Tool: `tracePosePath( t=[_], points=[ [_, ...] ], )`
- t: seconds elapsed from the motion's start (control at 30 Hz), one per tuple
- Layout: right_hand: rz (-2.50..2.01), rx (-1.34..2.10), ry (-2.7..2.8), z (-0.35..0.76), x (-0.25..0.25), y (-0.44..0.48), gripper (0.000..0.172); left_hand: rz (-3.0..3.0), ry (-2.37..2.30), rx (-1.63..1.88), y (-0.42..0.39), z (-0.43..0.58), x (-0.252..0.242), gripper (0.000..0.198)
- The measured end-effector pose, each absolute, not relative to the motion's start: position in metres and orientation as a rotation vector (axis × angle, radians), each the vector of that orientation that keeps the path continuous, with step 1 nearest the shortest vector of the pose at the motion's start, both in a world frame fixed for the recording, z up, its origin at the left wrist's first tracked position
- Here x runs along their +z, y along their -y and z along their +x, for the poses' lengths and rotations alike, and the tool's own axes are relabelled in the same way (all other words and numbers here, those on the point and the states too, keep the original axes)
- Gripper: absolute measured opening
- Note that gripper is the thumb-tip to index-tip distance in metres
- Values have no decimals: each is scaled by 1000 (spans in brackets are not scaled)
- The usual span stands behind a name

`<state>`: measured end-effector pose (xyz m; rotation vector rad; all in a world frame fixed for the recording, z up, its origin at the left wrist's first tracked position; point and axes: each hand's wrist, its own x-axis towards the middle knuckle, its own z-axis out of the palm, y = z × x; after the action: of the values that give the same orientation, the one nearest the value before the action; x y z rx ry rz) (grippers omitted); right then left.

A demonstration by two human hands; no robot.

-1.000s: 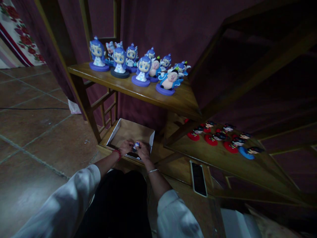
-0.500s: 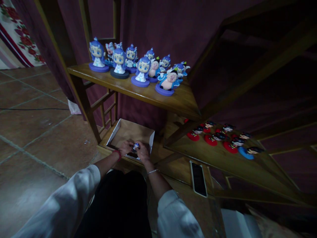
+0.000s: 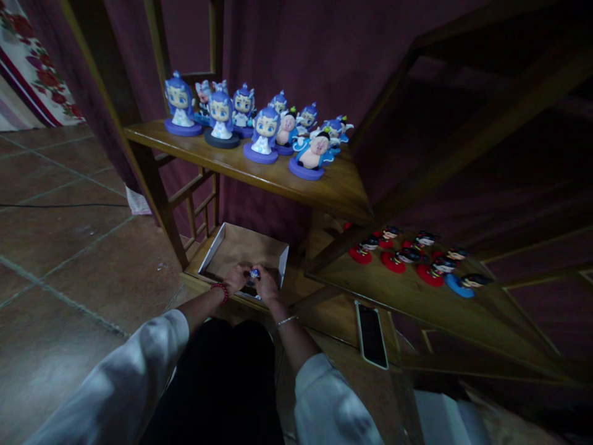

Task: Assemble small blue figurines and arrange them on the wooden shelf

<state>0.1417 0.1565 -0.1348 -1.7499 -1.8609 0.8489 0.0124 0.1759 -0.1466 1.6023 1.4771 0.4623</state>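
A small blue-haired figurine [image 3: 254,273] is pinched between my two hands over the near side of a shallow cardboard box [image 3: 252,239]. My left hand [image 3: 237,278], with a red bead bracelet at its wrist, closes on the figurine from the left. From the right, my right hand [image 3: 266,284] grips it, a thin pale bracelet on that wrist. The fingers hide most of the figurine's body and base. The box has white outer walls and a brown inside, and it sits on the low wooden shelf.
Above the box, a wooden shelf [image 3: 222,162] bears several blue-haired figurines [image 3: 264,135] and round-bellied ones [image 3: 312,156]. Figurines on red bases [image 3: 393,261] stand on the right shelf, beside one on a blue base [image 3: 461,285]. A phone [image 3: 371,334] lies at lower right.
The figurine's face, seen earlier, is now tilted away, with mostly its blue top showing. Both hands stay around it in the same place. The view has shifted very slightly.
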Motion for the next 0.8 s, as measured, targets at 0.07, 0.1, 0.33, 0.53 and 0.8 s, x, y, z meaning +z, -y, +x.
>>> tracePosePath(
  t=[0.07, 0.1, 0.33, 0.53, 0.8],
  points=[
    [-1736, 829, 1888, 142, -135, -158, 27, 1670, -1494, 457, -176, 13, -146, 21],
    [-1731, 821, 1900, 142, -136, -158, 26, 1697, -1495, 452, -177, 12, -145, 20],
    [-1745, 768, 1960, 145, -139, -159, 25, 1834, -1459, 441, -176, 11, -141, 13],
    [-1756, 750, 2007, 143, -135, -159, 21, 1884, -1449, 450, -176, 12, -139, 20],
    [-1761, 725, 2101, 144, -133, -160, 23, 1875, -1470, 412, -175, 12, -140, 17]
  ],
)
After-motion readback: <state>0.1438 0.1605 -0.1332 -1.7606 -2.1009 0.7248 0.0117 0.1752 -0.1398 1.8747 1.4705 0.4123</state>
